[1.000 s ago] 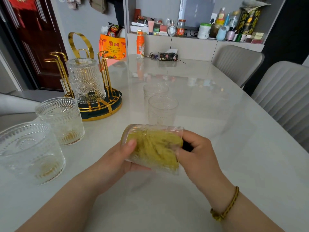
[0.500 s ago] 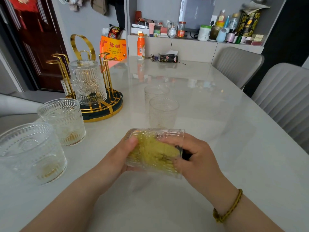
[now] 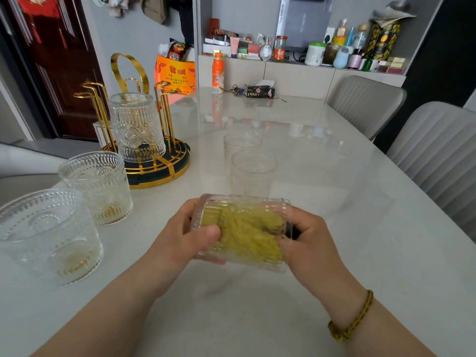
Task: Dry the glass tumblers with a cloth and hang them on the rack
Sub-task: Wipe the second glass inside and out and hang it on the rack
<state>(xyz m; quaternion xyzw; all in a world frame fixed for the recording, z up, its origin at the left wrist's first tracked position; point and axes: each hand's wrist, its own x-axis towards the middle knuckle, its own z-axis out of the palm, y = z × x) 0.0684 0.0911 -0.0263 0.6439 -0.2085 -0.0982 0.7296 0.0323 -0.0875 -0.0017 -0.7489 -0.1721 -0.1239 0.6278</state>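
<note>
A ribbed glass tumbler (image 3: 247, 202) lies on its side above the table, base towards my left hand (image 3: 185, 240), which grips it. A yellow-green cloth (image 3: 247, 233) is stuffed inside it. My right hand (image 3: 306, 243) is at the tumbler's mouth, holding the cloth. The gold rack (image 3: 159, 171) stands at the left with one tumbler (image 3: 137, 127) upside down on a prong. Two upright tumblers (image 3: 98, 186) (image 3: 46, 235) stand near left; two more (image 3: 252, 173) (image 3: 240, 145) stand just beyond my hands.
The white table (image 3: 334, 202) stretches ahead, with an orange bottle (image 3: 218, 73), keys and a small dark box (image 3: 258, 91) at its far end. Two grey chairs (image 3: 438, 150) stand along the right side. A cluttered shelf runs behind.
The tumbler has turned in my hands and sits more level. My left thumb has slid over its side, and my right hand has pushed the cloth further in.
</note>
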